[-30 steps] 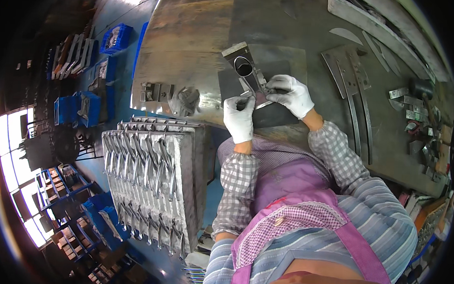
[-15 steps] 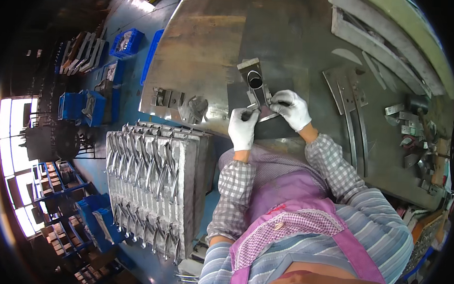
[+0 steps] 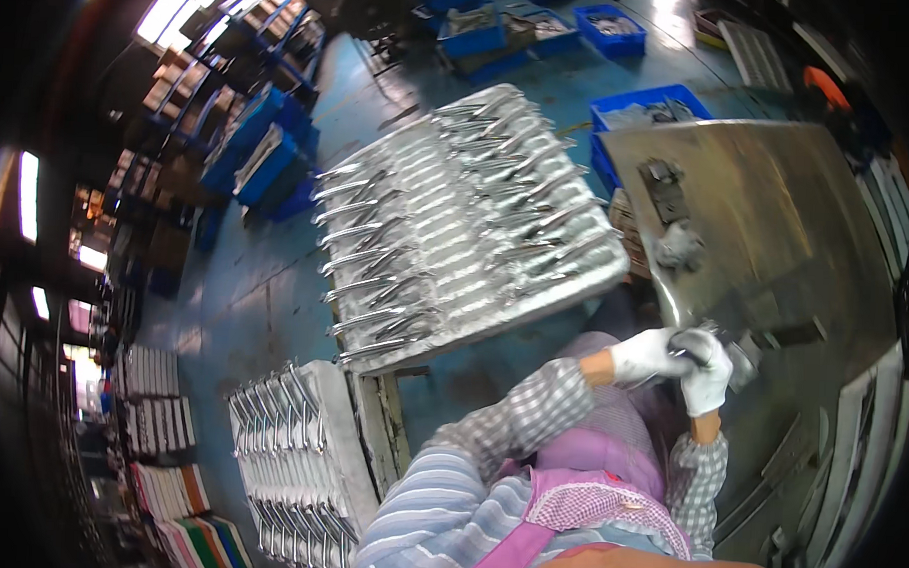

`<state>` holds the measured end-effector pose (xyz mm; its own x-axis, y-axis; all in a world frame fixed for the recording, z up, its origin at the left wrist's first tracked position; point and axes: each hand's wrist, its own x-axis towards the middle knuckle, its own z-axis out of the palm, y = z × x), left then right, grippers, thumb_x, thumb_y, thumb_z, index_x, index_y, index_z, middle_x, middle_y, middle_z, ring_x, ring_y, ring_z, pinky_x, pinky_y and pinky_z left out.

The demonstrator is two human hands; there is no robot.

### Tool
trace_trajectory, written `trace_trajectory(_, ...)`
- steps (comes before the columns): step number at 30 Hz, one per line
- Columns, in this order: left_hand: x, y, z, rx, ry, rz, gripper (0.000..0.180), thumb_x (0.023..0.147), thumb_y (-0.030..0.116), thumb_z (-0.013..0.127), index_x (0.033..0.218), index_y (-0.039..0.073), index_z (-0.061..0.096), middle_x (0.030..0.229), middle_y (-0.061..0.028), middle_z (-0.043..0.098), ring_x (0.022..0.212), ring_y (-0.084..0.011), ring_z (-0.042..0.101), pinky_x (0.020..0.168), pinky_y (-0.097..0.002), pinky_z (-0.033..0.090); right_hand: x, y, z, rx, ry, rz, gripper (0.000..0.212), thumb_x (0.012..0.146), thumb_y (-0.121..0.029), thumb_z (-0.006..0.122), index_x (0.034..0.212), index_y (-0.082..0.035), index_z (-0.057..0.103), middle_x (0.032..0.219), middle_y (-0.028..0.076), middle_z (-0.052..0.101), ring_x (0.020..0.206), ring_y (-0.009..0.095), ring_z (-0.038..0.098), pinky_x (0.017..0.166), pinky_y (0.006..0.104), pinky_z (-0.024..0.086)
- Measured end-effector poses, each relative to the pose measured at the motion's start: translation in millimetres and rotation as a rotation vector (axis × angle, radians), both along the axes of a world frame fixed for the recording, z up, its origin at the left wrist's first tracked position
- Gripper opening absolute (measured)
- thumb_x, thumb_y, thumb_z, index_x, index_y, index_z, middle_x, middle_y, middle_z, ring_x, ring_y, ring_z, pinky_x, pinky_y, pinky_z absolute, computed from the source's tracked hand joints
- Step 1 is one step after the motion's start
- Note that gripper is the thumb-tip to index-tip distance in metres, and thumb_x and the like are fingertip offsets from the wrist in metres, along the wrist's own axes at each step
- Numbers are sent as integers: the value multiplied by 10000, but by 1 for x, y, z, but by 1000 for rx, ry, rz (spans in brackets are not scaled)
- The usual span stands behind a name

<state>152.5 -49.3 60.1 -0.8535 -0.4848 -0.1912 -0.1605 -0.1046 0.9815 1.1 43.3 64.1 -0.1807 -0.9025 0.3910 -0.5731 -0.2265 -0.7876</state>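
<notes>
My white-gloved left hand (image 3: 644,357) and right hand (image 3: 708,375) meet at the near-left edge of the metal worktable (image 3: 748,194). Both have their fingers curled closed, with a small dark, shiny part seeming to lie between them; motion blur and the fingers hide its kind. Just right of my right hand is a blurred grey metal block (image 3: 744,358), beside a dark flat bar (image 3: 795,334) on the tabletop. Further up the table lie a metal clamp-like piece (image 3: 663,175) and a crumpled grey cloth (image 3: 680,246).
To the left stands a pale padded rack (image 3: 446,234) bearing rows of shiny bent metal handles. Nearer is a second such rack (image 3: 345,420). A blue bin (image 3: 671,94) sits by the table's far edge. Long metal strips (image 3: 778,476) lie at the right.
My view has swung left, bringing the racks to the middle. My hands have come together and moved away from the block with the round tube, toward the table's left edge.
</notes>
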Motion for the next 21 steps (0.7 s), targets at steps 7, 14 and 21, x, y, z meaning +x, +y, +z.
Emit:
trace_trajectory(7, 249, -164, 85, -972, -301, 447, 521, 982, 273, 583, 1466, 108, 485, 1180, -176, 689, 962, -277, 699, 845, -376, 557, 0, -19, -45, 143, -12, -264, 279, 868, 50, 619, 1134, 12, 693, 1165, 178, 698, 1119, 292, 662, 1001, 354, 482)
trace_trajectory(14, 450, -396, 41, -890, -717, 838, 376, 921, 171, 609, 1286, 80, 616, 1185, -246, 666, 1140, -404, 623, 966, -428, 490, -13, -22, -82, 184, 96, -285, 229, 881, 53, 573, 1045, -33, 708, 1091, 125, 708, 1044, 290, 674, 961, 369, 504)
trace_trajectory(21, 532, -454, -22, -978, -1510, 653, 324, 885, 228, 681, 1181, 101, 716, 1143, -205, 689, 1077, -389, 653, 929, -463, 512, 9, -51, -87, 146, 221, -378, 226, 873, 56, 548, 1016, -36, 698, 1049, 116, 693, 1014, 292, 667, 927, 376, 508)
